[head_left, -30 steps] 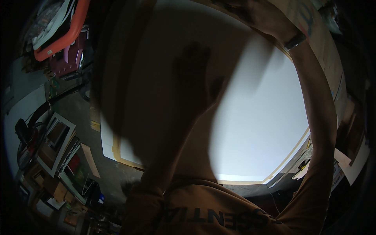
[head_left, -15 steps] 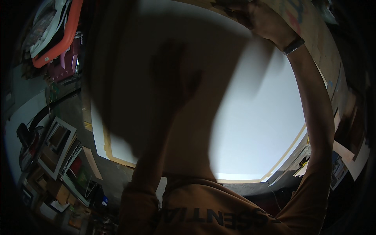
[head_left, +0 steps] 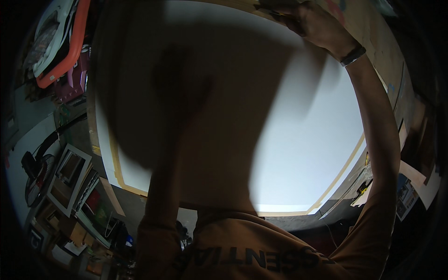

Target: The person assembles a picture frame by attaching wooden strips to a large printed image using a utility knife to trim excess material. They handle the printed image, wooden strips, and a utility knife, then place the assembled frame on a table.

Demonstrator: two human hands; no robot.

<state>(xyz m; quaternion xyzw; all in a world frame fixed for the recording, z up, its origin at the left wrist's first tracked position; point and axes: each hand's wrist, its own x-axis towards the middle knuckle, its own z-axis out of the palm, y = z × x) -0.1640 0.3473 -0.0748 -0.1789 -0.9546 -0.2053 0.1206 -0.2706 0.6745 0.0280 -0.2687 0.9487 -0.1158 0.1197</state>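
A large white sheet or panel (head_left: 312, 154) spreads before me, with tan strips like masking tape (head_left: 343, 182) along its borders. In my shadow lies my left hand (head_left: 179, 81), flat on or just above the white surface, fingers stretched and thumb apart. My right hand (head_left: 322, 28), with a dark band on its wrist, is at the far edge of the panel. Its fingers are closed round a dark, slim object (head_left: 275, 10) near the tape there; the kind of object cannot be made out.
At far left are an orange-rimmed tub (head_left: 70, 65) and a purple box (head_left: 72, 84). Below them stand a black fan (head_left: 39, 177), picture frames (head_left: 70, 179) and stacked boards. A wooden board (head_left: 373, 51) borders the panel at right, with loose papers (head_left: 410, 191) nearer me.
My left hand has slid leftward over the white surface. My right hand stays by the far edge, still gripping the dark object, with only a slight shift.
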